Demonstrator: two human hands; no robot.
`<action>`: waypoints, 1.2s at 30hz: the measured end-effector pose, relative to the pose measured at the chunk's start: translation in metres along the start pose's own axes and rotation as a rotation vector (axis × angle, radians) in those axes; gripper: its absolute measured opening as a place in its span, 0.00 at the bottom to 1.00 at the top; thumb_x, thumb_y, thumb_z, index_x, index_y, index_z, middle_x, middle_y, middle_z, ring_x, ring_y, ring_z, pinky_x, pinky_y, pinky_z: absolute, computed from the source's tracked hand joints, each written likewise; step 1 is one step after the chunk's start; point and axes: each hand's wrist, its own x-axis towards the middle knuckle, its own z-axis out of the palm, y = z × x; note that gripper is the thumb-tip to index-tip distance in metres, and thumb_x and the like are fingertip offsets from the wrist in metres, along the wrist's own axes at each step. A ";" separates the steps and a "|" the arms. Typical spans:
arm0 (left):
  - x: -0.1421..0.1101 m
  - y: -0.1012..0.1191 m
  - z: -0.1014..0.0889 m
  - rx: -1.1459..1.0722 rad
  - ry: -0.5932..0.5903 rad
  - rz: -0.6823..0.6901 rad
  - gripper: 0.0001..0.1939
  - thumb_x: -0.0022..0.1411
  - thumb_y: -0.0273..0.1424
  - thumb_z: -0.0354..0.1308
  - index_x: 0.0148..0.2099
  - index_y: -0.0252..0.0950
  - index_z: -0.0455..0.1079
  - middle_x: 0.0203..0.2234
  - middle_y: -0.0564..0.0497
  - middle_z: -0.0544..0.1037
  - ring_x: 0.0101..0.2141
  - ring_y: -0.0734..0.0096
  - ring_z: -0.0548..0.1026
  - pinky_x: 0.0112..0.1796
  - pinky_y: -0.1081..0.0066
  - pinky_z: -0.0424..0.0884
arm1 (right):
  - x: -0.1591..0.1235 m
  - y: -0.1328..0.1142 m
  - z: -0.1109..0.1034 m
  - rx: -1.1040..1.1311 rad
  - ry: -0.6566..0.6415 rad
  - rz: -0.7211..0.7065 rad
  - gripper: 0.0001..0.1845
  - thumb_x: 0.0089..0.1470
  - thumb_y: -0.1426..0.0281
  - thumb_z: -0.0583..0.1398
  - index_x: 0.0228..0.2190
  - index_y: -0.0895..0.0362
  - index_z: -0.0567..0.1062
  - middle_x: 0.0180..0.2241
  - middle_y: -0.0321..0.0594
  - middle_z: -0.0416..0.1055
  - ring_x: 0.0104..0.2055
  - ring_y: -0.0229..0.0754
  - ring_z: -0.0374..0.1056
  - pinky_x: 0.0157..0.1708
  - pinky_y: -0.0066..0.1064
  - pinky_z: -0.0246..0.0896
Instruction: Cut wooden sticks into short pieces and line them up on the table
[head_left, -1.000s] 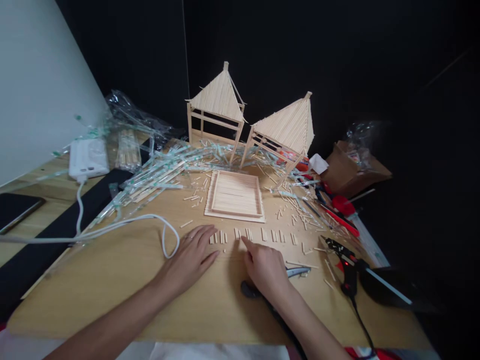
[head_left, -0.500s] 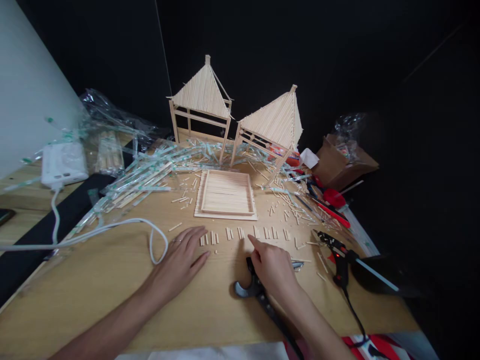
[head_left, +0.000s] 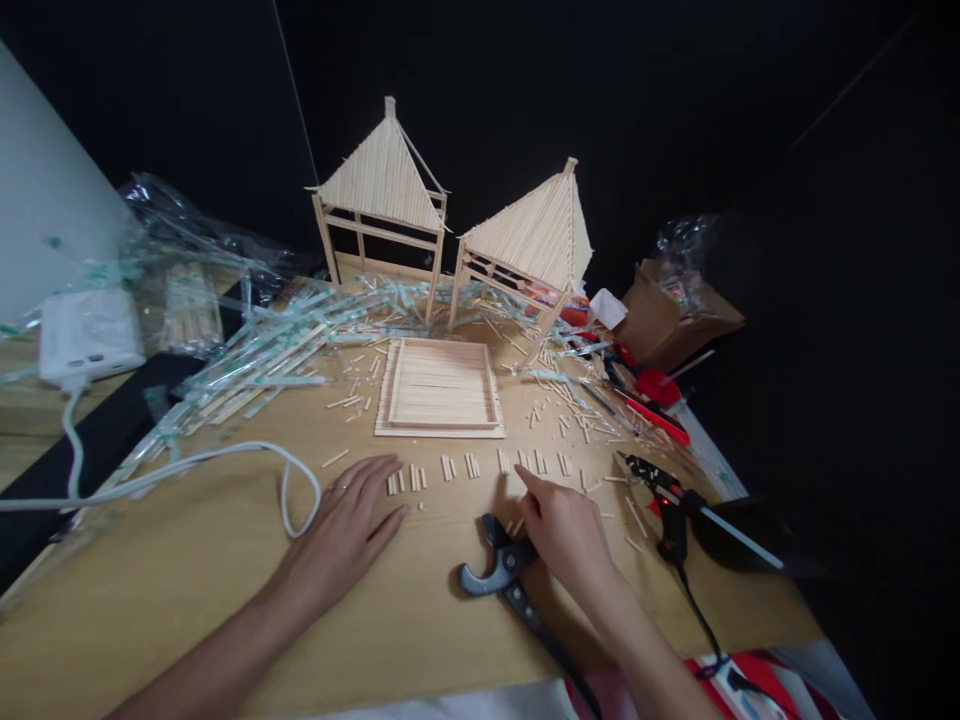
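A row of short cut wooden sticks in small groups lies across the table. My left hand rests flat at the row's left end, fingers extended, beside the leftmost group. My right hand holds nothing visible; its index finger points at the group right of the middle, while the other fingers curl under. Beneath and left of that hand is a black-handled cutter, partly hidden by it. Behind the row sits a square wooden stick tray with a low rim.
Two stick-built pavilion models with peaked roofs stand at the back. A glue gun with a lit red light lies right. Plastic wrappers, a white cable and a white power adapter are left; a cardboard box is back right.
My right index finger has moved rightward along the row to another stick group, uncovering more of the cutter. My left hand stays by the leftmost group. The camera view has shifted slightly.
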 end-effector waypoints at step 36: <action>0.002 0.000 -0.009 -0.279 0.092 -0.268 0.16 0.67 0.35 0.41 0.55 0.39 0.58 0.50 0.45 0.69 0.52 0.62 0.65 0.52 0.56 0.63 | -0.065 0.041 0.024 -0.013 -0.147 -0.198 0.62 0.20 0.50 0.69 0.59 0.49 0.56 0.62 0.45 0.49 0.62 0.62 0.43 0.59 0.51 0.34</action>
